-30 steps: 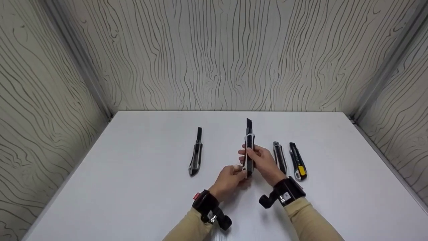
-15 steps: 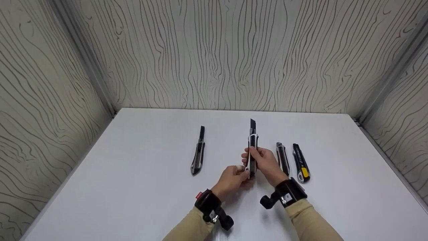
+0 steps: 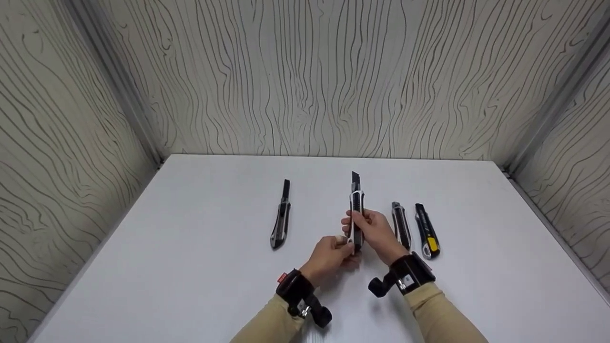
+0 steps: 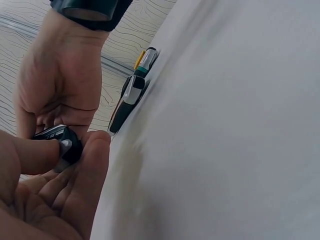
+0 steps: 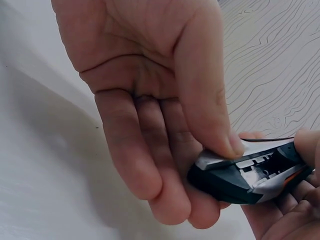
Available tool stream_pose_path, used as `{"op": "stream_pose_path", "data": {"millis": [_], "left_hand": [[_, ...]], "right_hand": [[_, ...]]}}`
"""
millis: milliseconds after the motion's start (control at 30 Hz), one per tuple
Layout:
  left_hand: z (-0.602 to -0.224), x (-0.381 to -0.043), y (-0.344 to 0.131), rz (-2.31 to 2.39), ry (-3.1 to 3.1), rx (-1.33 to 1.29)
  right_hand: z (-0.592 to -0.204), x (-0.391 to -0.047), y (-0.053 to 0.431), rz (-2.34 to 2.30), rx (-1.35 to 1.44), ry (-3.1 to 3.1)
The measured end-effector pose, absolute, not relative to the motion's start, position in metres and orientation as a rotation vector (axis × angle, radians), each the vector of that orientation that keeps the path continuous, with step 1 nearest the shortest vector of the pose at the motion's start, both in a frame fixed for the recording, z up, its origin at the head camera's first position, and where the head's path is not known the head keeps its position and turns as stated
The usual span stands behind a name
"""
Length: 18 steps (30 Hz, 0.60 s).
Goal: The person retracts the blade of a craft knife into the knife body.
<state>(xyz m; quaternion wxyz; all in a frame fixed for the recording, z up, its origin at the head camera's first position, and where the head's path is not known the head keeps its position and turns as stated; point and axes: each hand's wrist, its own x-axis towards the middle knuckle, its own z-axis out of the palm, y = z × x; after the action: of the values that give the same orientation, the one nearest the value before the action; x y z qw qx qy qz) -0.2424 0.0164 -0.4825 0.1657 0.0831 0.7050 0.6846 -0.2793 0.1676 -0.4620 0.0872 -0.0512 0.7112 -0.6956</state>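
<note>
In the head view a black-and-white utility knife [image 3: 356, 202] is held nearly upright over the table, its dark blade pointing away from me. My right hand [image 3: 376, 233] grips the handle, thumb along its front face. My left hand [image 3: 331, 255] pinches the tail end between thumb and fingers. The left wrist view shows that tail end [image 4: 67, 145] between the left fingertips. Up close in the right wrist view, the left thumb [image 5: 207, 100] presses the silver-and-black handle [image 5: 230, 185], while the right thumb [image 5: 307, 147] touches it farther along.
On the white table [image 3: 190, 286], a similar utility knife [image 3: 281, 219] lies left with its blade out. Right of my hands lie a grey-and-black knife [image 3: 401, 226] and a black one with a yellow slider [image 3: 428, 233]. Wood-patterned panels [image 3: 305, 76] enclose the back and sides.
The held knife's dark blade shows slightly shorter above the handle than before. Both hands keep about the same hold; the head view has shifted a little.
</note>
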Motion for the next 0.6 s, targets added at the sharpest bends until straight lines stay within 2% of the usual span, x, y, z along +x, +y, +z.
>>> {"op": "stream_pose_path", "data": {"millis": [600], "left_hand": [[-0.4768,-0.2372,0.0155,1.948,2.037,0.228]], "right_hand": [[-0.4639,-0.2781,0.1693,-2.082,-0.215,2.094]]}}
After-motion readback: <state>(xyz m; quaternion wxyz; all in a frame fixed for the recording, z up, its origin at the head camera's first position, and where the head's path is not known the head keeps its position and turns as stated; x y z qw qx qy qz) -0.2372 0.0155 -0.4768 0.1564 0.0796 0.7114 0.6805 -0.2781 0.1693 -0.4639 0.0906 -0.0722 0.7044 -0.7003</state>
